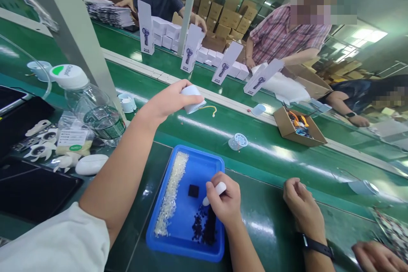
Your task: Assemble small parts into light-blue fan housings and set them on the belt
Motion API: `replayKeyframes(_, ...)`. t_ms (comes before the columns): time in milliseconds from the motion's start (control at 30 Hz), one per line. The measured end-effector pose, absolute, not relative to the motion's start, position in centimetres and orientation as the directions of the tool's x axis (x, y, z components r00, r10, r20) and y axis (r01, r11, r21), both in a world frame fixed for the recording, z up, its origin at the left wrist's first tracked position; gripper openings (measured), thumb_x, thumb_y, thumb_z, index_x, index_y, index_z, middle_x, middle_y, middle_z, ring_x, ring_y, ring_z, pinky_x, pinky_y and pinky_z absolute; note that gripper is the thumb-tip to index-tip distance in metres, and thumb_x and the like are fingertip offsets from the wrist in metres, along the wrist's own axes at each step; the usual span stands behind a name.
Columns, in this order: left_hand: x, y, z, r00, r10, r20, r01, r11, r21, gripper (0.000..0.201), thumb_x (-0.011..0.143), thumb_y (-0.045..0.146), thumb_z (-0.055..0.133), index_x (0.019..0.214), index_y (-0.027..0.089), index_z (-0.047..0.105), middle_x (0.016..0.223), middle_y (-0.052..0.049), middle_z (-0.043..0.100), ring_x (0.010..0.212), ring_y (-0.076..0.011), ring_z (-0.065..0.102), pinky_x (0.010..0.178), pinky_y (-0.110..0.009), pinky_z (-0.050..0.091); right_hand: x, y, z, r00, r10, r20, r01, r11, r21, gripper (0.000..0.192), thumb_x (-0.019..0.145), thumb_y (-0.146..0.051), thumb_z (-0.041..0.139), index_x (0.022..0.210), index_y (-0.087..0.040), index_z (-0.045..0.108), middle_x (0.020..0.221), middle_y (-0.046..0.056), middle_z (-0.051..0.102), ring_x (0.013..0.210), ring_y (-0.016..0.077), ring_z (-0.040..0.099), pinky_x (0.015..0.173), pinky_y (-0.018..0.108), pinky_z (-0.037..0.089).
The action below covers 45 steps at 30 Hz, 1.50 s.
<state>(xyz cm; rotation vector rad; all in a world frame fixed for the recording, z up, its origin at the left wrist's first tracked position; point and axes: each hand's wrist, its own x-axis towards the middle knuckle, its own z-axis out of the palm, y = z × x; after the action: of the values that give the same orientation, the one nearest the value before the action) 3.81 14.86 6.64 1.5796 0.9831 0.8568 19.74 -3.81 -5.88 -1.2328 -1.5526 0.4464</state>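
A white housing [191,98] with yellow wires was clasped in the left hand [168,102], raised over the green belt beyond the blue tray [185,246]. The right hand [225,202] gripped a white tool [215,192] above the tray's dark parts [199,225]. A watch-wearing hand [301,206] rested just right of the tray.

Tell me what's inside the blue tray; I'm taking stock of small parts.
In the blue tray: a strip of tiny white parts along its left side, a black square piece, and a heap of small dark parts. The right hand, holding a white tool, covers part of that heap.
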Motion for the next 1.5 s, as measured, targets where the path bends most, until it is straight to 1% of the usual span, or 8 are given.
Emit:
replayKeyframes(267, 3.7, 14.8, 6.6, 0.415, 0.908, 0.06, 0.158, -0.136, 0.978, 0.033, 0.068, 0.039, 0.069, 0.092, 0.019, 0.057, 0.087, -0.003, 0.062, 0.075, -0.0158, 0.057, 0.059, -0.026, 0.039, 23.0, -3.0, -6.4, -0.065, 0.903, 0.425, 0.534, 0.392, -0.749, 0.02, 0.075, -0.022, 0.059, 0.059, -0.023, 0.048, 0.06, -0.001, 0.052, 0.056, 0.014, 0.05, 0.047, 0.027, 0.038)
replayKeyframes(500, 3.7, 14.8, 6.6, 0.406, 0.912, 0.057, 0.171, -0.137, 0.976, 0.033, 0.069, 0.039, 0.069, 0.092, 0.019, 0.057, 0.087, -0.003, 0.062, 0.075, -0.0159, 0.056, 0.06, -0.026, 0.039, 33.3, 3.1, -4.9, -0.287, 0.909, 0.303, 0.652, 0.417, -0.634, 0.012, 0.07, -0.016, 0.057, 0.065, -0.026, 0.058, 0.081, 0.005, 0.062, 0.085, 0.0237, 0.058, 0.083, 0.041, 0.046)
replayKeyframes(600, 3.7, 14.8, 6.6, 0.402, 0.915, 0.048, 0.163, -0.123, 0.979, 0.034, 0.068, 0.039, 0.069, 0.092, 0.02, 0.057, 0.088, -0.003, 0.062, 0.076, -0.0162, 0.057, 0.06, -0.026, 0.039, 34.0, 3.1, -4.7, -0.241, 0.906, 0.348, 0.666, 0.415, -0.62, 0.01, 0.071, -0.017, 0.056, 0.067, -0.026, 0.056, 0.075, 0.006, 0.06, 0.083, 0.0246, 0.057, 0.08, 0.042, 0.045)
replayKeyframes(800, 3.9, 14.8, 6.5, 0.353, 0.936, 0.007, 0.13, -0.057, 0.99, 0.029, 0.068, 0.036, 0.069, 0.088, 0.02, 0.057, 0.084, -0.002, 0.061, 0.071, -0.0142, 0.056, 0.061, -0.026, 0.04, 25.8, -2.0, -5.5, -0.108, 0.872, 0.477, 0.669, 0.419, -0.614, 0.021, 0.083, -0.022, 0.051, 0.062, -0.024, 0.047, 0.061, 0.001, 0.051, 0.06, 0.0157, 0.051, 0.051, 0.028, 0.041)
replayKeyframes(967, 5.1, 15.0, 5.9, 0.352, 0.936, -0.003, 0.033, -0.009, 0.999, 0.027, 0.067, 0.035, 0.069, 0.085, 0.018, 0.057, 0.08, -0.001, 0.06, 0.067, -0.013, 0.054, 0.058, -0.025, 0.039, 19.0, -4.0, -6.0, 0.138, 0.77, 0.623, 0.641, 0.411, -0.649, 0.021, 0.082, -0.012, 0.054, 0.067, -0.021, 0.043, 0.061, -0.003, 0.048, 0.054, 0.0093, 0.046, 0.051, 0.022, 0.038)
replayKeyframes(1100, 6.6, 14.7, 5.2, 0.453, 0.89, -0.043, 0.003, 0.047, 0.999, 0.032, 0.065, 0.041, 0.07, 0.08, 0.017, 0.057, 0.078, -0.002, 0.06, 0.066, -0.0141, 0.054, 0.058, -0.025, 0.04, 18.3, -3.5, -5.5, 0.052, 0.844, 0.534, 0.544, 0.424, -0.724, 0.021, 0.084, -0.017, 0.055, 0.066, -0.021, 0.044, 0.059, -0.004, 0.049, 0.053, 0.0089, 0.048, 0.05, 0.021, 0.039)
replayKeyframes(1333, 8.5, 13.3, 5.1, 0.552, 0.826, -0.115, 0.181, 0.015, 0.983, 0.04, 0.068, 0.053, 0.066, 0.083, 0.017, 0.056, 0.077, 0.0, 0.058, 0.072, -0.0157, 0.054, 0.063, -0.027, 0.043, 20.5, -2.5, -4.6, 0.542, 0.676, 0.5, 0.255, 0.435, -0.864, 0.011, 0.092, -0.028, 0.045, 0.09, -0.021, 0.053, 0.076, 0.0, 0.056, 0.064, 0.0121, 0.06, 0.06, 0.024, 0.049)
replayKeyframes(1500, 8.5, 13.1, 5.9, 0.569, 0.816, -0.101, 0.234, -0.042, 0.971, 0.038, 0.068, 0.049, 0.068, 0.084, 0.017, 0.055, 0.081, -0.001, 0.057, 0.075, -0.0156, 0.054, 0.066, -0.027, 0.044, 20.9, -2.3, -5.7, 0.396, 0.833, 0.386, 0.261, 0.301, -0.917, 0.029, 0.094, -0.04, 0.038, 0.075, -0.02, 0.046, 0.062, -0.003, 0.048, 0.052, 0.0097, 0.048, 0.05, 0.021, 0.04)
